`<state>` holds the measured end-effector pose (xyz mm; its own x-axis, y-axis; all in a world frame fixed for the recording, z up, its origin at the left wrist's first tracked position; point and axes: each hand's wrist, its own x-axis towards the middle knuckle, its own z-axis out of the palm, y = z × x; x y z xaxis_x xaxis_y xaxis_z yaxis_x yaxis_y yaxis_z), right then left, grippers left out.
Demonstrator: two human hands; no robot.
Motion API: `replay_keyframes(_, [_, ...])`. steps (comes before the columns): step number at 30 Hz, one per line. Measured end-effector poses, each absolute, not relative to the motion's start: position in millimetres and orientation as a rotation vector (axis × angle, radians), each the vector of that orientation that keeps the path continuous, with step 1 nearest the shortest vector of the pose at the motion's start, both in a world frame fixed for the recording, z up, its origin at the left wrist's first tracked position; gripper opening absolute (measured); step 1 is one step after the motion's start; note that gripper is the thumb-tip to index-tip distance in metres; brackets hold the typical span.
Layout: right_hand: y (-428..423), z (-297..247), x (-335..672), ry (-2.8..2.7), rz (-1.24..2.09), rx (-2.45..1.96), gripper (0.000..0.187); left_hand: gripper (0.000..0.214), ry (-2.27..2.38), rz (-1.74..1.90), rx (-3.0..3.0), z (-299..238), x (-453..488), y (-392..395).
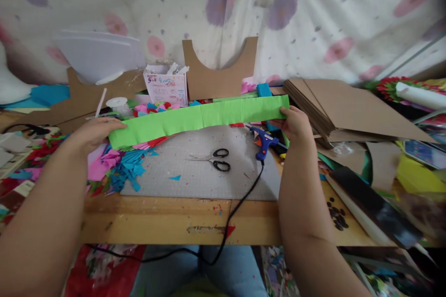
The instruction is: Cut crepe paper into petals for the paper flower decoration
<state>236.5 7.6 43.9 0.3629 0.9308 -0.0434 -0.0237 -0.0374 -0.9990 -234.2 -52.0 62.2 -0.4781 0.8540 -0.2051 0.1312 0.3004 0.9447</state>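
Hiding scraps (129,169) partly: green strip (200,118) between left hand (95,133), right hand (295,122).

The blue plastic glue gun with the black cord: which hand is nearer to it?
Right. The right hand is close, above and right of the glue gun in view; the left hand is far to its left, at the left end of the bright green strip.

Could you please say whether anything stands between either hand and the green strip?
Nothing visible does: the left hand holds one end of the green strip and the right hand the other. The scissors lie apart on the mat.
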Motion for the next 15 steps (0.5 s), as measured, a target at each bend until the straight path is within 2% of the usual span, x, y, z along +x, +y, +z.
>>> replay_keyframes(5, [8.1, 43.1, 236.3, -0.993, 0.944, -1.463, 0.006, 0.023, 1.966, 0.910, 1.001, 67.5, -265.1, -55.9])
replay_keyframes(11, [7.2, 41.8, 236.2, -0.910, 0.945, -1.454, 0.004, 0.026, 1.941, 0.874, 1.039, 74.4, -271.6, -63.3])
replay_keyframes(15, [12.7, 33.2, 240.5, -0.911, 0.908, -1.488, 0.004, 0.026, 1.928, 1.000, 0.964, 75.2, -270.9, -65.9])
